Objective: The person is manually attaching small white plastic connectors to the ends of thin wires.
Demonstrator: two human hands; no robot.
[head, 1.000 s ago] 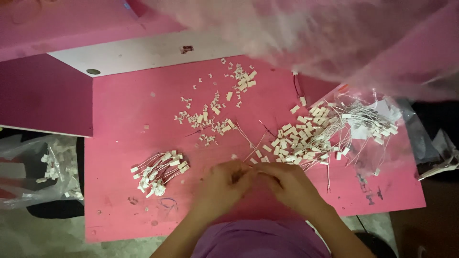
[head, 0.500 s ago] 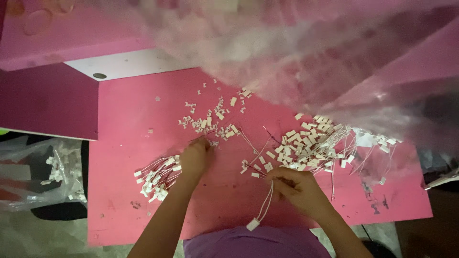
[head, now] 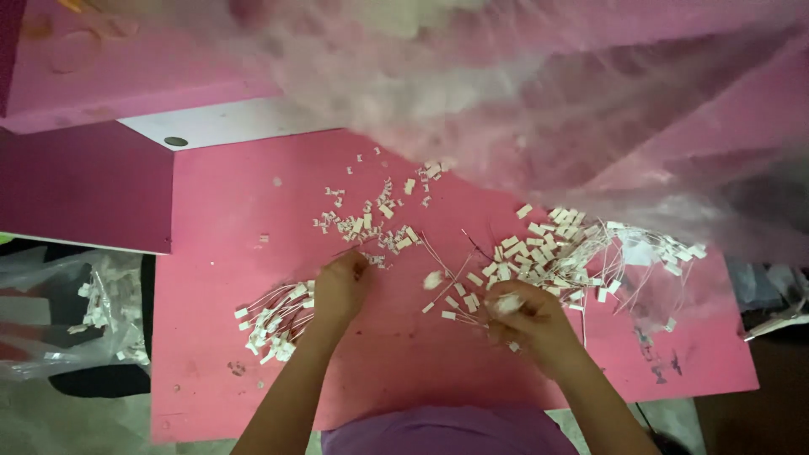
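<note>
My left hand (head: pixel 341 285) rests on the pink table (head: pixel 219 211), its fingertips at the near edge of a scatter of small white connector pieces (head: pixel 371 221). Whether it pinches a piece is hidden by the fingers. A bundle of thin wires with white connectors (head: pixel 274 318) lies just left of that hand. My right hand (head: pixel 524 315) is closed over white-tipped wires at the near side of a big tangled pile of wired connectors (head: pixel 573 248).
A clear plastic sheet (head: pixel 548 109) hangs across the upper right. A clear bag with more white parts (head: pixel 93 312) sits off the table's left edge. A white board with a dark hole (head: pixel 175 141) lies behind the table.
My left hand has pulled back slightly toward the near edge of the loose pieces. My right hand has moved up into the wire pile, and the single wire that hung below it is gone from view.
</note>
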